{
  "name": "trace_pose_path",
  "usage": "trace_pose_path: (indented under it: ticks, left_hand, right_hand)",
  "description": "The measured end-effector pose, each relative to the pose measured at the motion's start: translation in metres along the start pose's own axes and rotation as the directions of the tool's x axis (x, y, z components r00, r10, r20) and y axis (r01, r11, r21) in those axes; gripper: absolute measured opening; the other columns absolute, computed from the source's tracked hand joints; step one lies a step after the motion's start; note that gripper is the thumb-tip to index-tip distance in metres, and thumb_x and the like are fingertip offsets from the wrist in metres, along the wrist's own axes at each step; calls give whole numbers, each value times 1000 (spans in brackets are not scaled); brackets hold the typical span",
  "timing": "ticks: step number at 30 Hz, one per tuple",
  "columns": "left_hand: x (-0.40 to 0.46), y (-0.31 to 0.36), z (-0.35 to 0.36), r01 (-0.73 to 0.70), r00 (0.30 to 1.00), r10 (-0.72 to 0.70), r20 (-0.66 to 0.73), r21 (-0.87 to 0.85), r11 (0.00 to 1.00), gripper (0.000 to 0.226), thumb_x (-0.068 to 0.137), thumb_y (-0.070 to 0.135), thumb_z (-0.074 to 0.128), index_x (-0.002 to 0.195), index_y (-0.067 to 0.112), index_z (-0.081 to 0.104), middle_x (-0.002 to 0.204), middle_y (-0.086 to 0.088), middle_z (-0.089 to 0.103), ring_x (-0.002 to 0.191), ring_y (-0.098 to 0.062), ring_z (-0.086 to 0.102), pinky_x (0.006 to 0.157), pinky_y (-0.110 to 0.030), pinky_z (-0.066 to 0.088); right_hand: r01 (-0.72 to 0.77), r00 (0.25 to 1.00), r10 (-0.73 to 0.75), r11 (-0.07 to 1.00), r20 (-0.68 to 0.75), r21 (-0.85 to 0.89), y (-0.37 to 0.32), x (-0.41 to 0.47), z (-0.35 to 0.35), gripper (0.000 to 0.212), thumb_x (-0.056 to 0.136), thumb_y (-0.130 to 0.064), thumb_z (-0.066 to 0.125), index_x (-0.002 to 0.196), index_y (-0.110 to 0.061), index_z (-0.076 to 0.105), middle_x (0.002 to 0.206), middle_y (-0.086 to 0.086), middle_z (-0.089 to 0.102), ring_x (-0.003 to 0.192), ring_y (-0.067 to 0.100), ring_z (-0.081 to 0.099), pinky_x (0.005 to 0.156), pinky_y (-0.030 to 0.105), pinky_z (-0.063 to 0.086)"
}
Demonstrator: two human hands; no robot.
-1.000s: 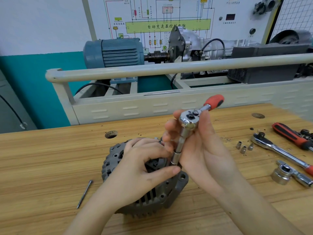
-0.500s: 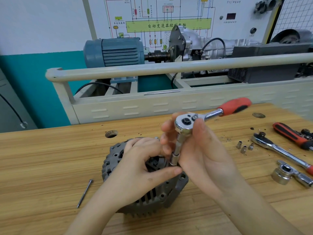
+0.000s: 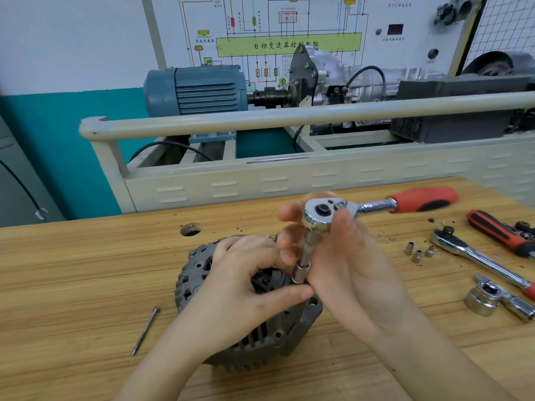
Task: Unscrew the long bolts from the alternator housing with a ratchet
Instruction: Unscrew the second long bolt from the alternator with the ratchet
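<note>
A grey ribbed alternator housing (image 3: 199,273) lies on the wooden bench (image 3: 72,285). My left hand (image 3: 243,290) grips its top, thumb stretched toward the socket. My right hand (image 3: 344,261) holds the chrome head and extension of a ratchet (image 3: 321,215), whose socket (image 3: 301,272) stands on the housing's right side. The red handle (image 3: 422,199) points right. The bolt under the socket is hidden. One long bolt (image 3: 145,331) lies loose on the bench, left of the housing.
Right of my hands lie three small sockets (image 3: 418,251), a second ratchet (image 3: 474,256), a red-handled tool (image 3: 498,231) and a large socket on an adapter (image 3: 486,298). A round hole (image 3: 191,228) sits in the bench. A cream rail (image 3: 289,117) and blue motor (image 3: 197,91) stand behind.
The ratchet handle has swung clockwise, from pointing away up-right to pointing almost straight right. My left hand has stayed on the housing.
</note>
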State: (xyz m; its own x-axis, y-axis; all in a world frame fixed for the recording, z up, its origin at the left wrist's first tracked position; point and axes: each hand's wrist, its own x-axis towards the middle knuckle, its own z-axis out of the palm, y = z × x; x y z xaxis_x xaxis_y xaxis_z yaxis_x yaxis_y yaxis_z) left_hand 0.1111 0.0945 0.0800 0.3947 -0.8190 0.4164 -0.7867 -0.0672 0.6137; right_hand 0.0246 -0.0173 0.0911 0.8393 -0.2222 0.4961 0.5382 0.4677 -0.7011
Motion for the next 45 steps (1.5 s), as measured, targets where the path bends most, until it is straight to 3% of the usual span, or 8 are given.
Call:
trace_pose_path:
  ticks: [7, 13, 19, 25, 29, 37, 41, 45]
  left_hand:
    - [1, 1, 0, -3, 1000, 3, -5, 8, 1000, 28, 64, 62, 51, 69, 36, 60, 103, 26, 55, 105, 12, 42, 103, -21, 16]
    - [1, 1, 2, 4, 1000, -4, -31, 5, 1000, 43, 61, 64, 52, 76, 27, 65, 102, 24, 54, 103, 14, 41, 101, -20, 17]
    - [0, 1, -2, -33, 999, 33, 12, 3, 999, 53, 65, 63, 48, 87, 20, 70, 113, 24, 48, 107, 22, 32, 98, -8, 13]
    - [0, 2, 0, -8, 999, 7, -31, -13, 1000, 32, 62, 62, 53, 70, 32, 61, 105, 26, 54, 104, 16, 39, 100, -16, 15]
    - [1, 2, 2, -1, 999, 1, -33, 0, 1000, 43, 61, 63, 52, 76, 26, 65, 99, 23, 56, 100, 10, 45, 102, -32, 24]
    - [0, 1, -2, -15, 1000, 15, 23, -10, 1000, 39, 67, 63, 48, 83, 34, 68, 112, 31, 50, 109, 20, 33, 101, -24, 20]
    - [1, 2, 1, -3, 1000, 3, -8, 6, 1000, 29, 65, 62, 52, 69, 35, 61, 96, 27, 57, 103, 9, 44, 103, -38, 25]
    - [2, 3, 1, 8, 1000, -8, -27, -8, 1000, 23, 61, 64, 53, 63, 40, 54, 93, 28, 56, 100, 14, 42, 101, -30, 21]
  right_hand:
    - [-28, 1000, 28, 1000, -7, 14, -1, 1, -2, 34, 64, -47, 76, 84, -21, 70, 90, -1, 68, 73, 11, 61, 63, 22, 49]
    - [27, 1000, -27, 1000, -7, -13, -1, -1, -1, 30, 59, -38, 82, 80, -23, 67, 86, 0, 67, 67, 12, 59, 62, 23, 48]
    - [-9, 1000, 10, 998, 18, -67, -1, 0, 1, 34, 70, -49, 70, 90, -22, 68, 94, 1, 68, 73, 12, 61, 66, 22, 48]
    - [15, 1000, -13, 997, 28, -71, 0, -1, 2, 32, 63, -43, 77, 85, -21, 71, 95, -2, 67, 72, 9, 60, 64, 21, 48]
    - [23, 1000, -24, 999, -7, -49, 0, -2, -1, 32, 58, -40, 82, 82, -22, 70, 88, -2, 67, 72, 11, 60, 64, 22, 48]
    - [-23, 999, 23, 1000, 25, 8, 0, 2, 0, 33, 70, -45, 71, 90, -19, 70, 86, -1, 68, 74, 11, 62, 66, 22, 49]
    - [-1, 1000, 1, 1000, -16, -8, 0, 1, -2, 34, 59, -41, 80, 82, -18, 70, 80, -2, 67, 71, 11, 61, 63, 22, 49]
    - [21, 1000, -21, 1000, -22, -1, -1, 0, -3, 31, 57, -37, 83, 80, -21, 68, 79, -1, 67, 72, 12, 61, 64, 23, 50]
